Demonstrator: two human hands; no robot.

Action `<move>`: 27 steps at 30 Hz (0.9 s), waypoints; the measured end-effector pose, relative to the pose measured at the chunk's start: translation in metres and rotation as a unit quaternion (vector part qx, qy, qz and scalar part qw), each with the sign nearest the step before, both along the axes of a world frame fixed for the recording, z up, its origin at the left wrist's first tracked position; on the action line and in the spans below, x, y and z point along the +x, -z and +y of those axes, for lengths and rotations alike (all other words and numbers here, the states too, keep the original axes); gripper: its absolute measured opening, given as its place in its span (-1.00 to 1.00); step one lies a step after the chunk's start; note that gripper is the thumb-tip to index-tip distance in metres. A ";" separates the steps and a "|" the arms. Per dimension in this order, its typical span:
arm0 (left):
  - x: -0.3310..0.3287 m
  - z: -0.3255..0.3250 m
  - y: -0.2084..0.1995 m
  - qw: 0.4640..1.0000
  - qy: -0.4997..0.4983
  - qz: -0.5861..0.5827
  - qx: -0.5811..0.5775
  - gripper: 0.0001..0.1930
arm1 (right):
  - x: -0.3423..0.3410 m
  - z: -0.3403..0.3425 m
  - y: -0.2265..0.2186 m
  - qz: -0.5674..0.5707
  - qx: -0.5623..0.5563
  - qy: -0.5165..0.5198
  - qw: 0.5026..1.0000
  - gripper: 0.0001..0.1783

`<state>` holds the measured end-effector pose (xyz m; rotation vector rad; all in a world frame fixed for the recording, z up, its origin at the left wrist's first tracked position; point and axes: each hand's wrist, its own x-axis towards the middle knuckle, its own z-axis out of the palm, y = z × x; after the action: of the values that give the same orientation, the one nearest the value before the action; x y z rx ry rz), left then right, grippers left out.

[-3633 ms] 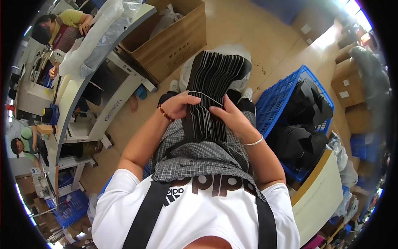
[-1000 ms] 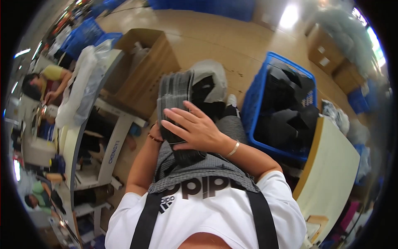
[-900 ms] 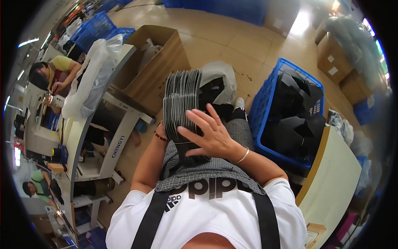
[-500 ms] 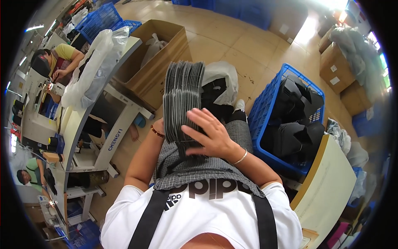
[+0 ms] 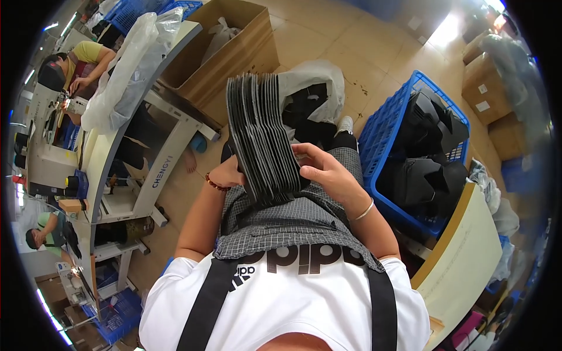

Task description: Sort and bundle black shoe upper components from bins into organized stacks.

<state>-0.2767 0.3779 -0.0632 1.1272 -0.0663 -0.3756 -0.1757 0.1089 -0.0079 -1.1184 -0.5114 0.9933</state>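
Observation:
A thick stack of dark grey and black flat pieces, edges facing up, stands over my lap and leans slightly left at its far end. My left hand is closed on the stack's near left side, its fingertips partly hidden. At the opposite side, my right hand presses its fingers against the stack's right edge, thumb and fingers bent. Beneath the stack lies my grey checked apron. Just beyond, a white plastic bag holds more dark pieces.
To the right stands a blue plastic crate of black pieces, beside a pale tabletop. A large cardboard box is ahead. On the left, a sewing table carries clear plastic sheeting; a person works behind it.
My right hand has moved from spread over the stack's near end to gripping its right side. The stack's near end has swung rightward, and its pieces fan out more.

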 end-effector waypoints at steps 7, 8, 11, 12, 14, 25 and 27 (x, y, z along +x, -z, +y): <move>-0.005 0.008 0.034 0.999 0.005 0.030 -0.026 0.12 | 0.000 0.008 0.000 0.048 0.006 -0.030 0.998 -0.33; -0.006 0.012 0.047 0.999 0.003 0.031 -0.028 0.12 | 0.000 0.009 -0.001 0.026 0.000 -0.034 0.999 -0.34; -0.002 0.011 0.050 0.997 0.010 -0.023 -0.069 0.11 | -0.002 0.011 0.000 -0.007 -0.012 -0.026 1.000 -0.37; -0.002 0.008 0.039 0.997 0.010 -0.020 -0.070 0.11 | -0.003 0.012 0.002 -0.019 -0.019 -0.015 1.000 -0.38; -0.001 0.004 0.019 0.997 0.010 -0.025 -0.075 0.13 | -0.004 0.014 0.000 -0.022 -0.026 -0.012 0.999 -0.39; -0.006 0.008 0.025 0.993 -0.029 -0.018 -0.112 0.12 | -0.013 0.011 -0.011 -0.240 -0.048 0.127 0.961 -0.63; -0.008 0.013 0.038 0.995 -0.038 0.028 -0.091 0.08 | -0.011 0.012 -0.013 -0.292 -0.060 0.123 0.947 -0.70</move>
<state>-0.2846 0.3908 -0.1009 0.9366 -0.0083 -0.3270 -0.1869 0.1211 0.0051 -1.5533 -0.7679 0.4676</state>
